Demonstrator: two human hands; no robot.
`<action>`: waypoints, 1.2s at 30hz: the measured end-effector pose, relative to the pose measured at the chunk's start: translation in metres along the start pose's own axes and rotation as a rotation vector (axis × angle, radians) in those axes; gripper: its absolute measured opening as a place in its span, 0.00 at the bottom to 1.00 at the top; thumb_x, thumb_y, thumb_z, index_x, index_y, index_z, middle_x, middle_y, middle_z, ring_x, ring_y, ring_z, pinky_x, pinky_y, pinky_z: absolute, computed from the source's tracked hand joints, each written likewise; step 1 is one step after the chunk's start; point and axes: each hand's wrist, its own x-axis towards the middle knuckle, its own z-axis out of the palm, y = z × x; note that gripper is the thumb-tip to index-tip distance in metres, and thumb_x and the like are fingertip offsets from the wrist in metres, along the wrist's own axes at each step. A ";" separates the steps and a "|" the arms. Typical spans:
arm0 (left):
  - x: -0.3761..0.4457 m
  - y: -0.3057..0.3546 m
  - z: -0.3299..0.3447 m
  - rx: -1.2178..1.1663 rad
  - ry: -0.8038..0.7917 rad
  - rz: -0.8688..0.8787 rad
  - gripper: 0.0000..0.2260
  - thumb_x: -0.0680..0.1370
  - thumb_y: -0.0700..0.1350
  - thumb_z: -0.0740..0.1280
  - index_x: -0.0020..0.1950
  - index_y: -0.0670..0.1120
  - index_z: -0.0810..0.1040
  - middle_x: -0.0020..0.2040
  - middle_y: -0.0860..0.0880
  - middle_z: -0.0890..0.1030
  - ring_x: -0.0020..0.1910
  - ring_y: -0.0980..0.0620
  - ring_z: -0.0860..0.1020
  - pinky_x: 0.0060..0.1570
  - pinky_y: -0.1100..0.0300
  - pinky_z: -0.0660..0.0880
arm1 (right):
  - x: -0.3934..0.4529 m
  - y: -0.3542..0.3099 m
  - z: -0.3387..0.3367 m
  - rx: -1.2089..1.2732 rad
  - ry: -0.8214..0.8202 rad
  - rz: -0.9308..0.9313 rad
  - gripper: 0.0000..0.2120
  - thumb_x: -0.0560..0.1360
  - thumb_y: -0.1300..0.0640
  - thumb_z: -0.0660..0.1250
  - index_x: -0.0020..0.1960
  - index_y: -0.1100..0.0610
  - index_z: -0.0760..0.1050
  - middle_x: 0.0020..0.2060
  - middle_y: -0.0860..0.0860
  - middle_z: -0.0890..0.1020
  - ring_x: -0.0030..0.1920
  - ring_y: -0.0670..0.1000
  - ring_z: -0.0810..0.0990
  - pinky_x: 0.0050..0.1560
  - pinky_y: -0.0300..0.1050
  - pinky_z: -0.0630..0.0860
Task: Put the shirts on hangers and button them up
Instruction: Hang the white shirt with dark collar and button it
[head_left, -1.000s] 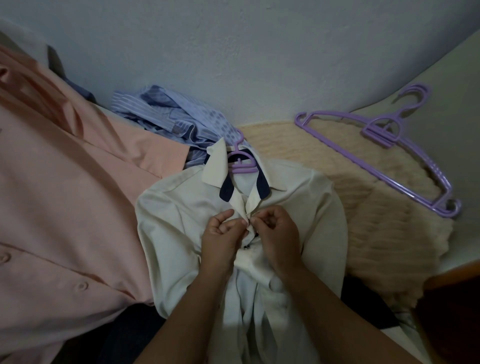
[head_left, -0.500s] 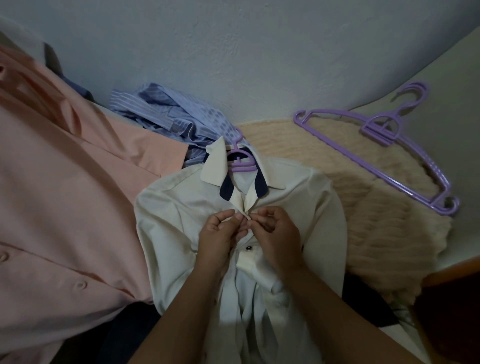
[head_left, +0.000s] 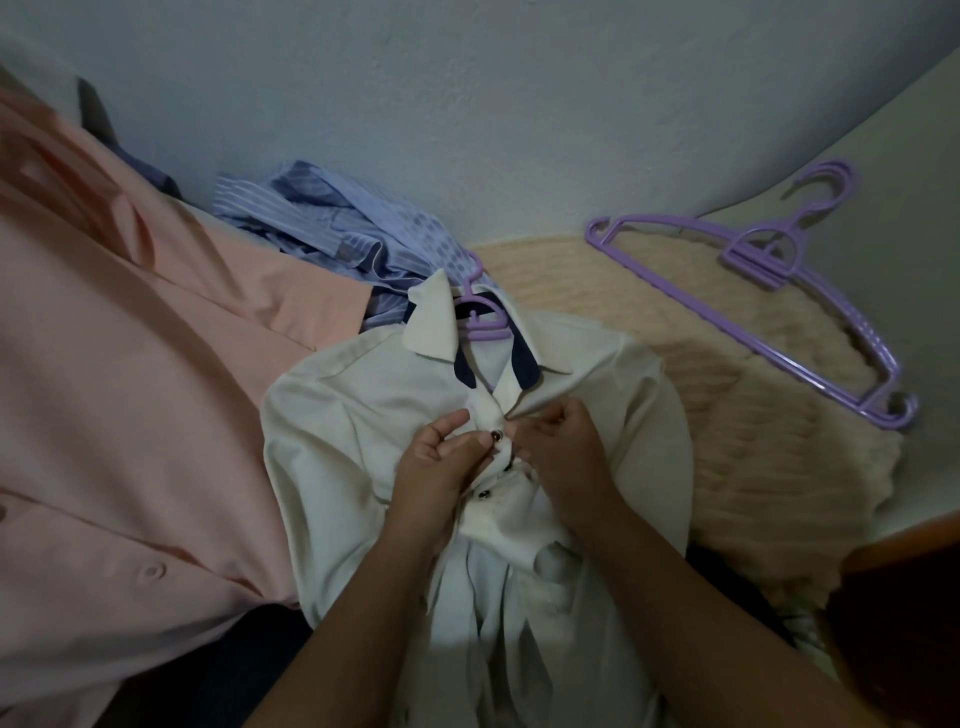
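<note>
A cream shirt (head_left: 363, 431) with a navy collar lining lies front up in the middle, on a purple hanger (head_left: 480, 317) whose hook sticks out above the collar. My left hand (head_left: 436, 462) pinches the left front edge beside a dark button (head_left: 496, 436) just below the collar. My right hand (head_left: 563, 447) pinches the right front edge against it. Two more dark buttons show lower down between my hands. The shirt's bottom half is open and rumpled.
A peach shirt (head_left: 130, 415) spreads over the left side. A blue striped shirt (head_left: 332, 239) lies crumpled behind the cream one. Spare purple hangers (head_left: 779, 270) lie stacked on a cream knitted cloth (head_left: 753, 467) at right. A wall stands close behind; a brown wooden edge (head_left: 904, 540) is at lower right.
Both hands have stayed at the top of the placket, working the two edges together. The dark top button now shows between my fingertips; it was hidden before.
</note>
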 end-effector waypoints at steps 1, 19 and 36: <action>0.002 0.003 0.000 -0.041 -0.020 -0.017 0.16 0.75 0.33 0.68 0.63 0.41 0.73 0.45 0.42 0.85 0.42 0.48 0.83 0.49 0.54 0.80 | 0.002 -0.003 0.000 0.040 -0.025 0.034 0.11 0.71 0.64 0.71 0.44 0.58 0.67 0.34 0.53 0.77 0.33 0.49 0.76 0.35 0.44 0.76; -0.060 -0.020 -0.019 0.653 0.083 0.277 0.18 0.74 0.41 0.70 0.62 0.53 0.74 0.51 0.57 0.81 0.50 0.58 0.80 0.56 0.53 0.78 | -0.054 0.028 -0.009 -0.414 -0.130 -0.183 0.36 0.70 0.73 0.64 0.73 0.52 0.57 0.65 0.49 0.66 0.60 0.45 0.69 0.57 0.32 0.66; -0.045 -0.007 0.006 1.142 -0.004 0.535 0.12 0.78 0.38 0.62 0.61 0.43 0.73 0.53 0.47 0.79 0.52 0.50 0.77 0.56 0.57 0.73 | -0.066 0.006 -0.035 -0.594 -0.239 -0.137 0.40 0.70 0.73 0.61 0.75 0.48 0.53 0.62 0.49 0.75 0.54 0.45 0.72 0.45 0.25 0.66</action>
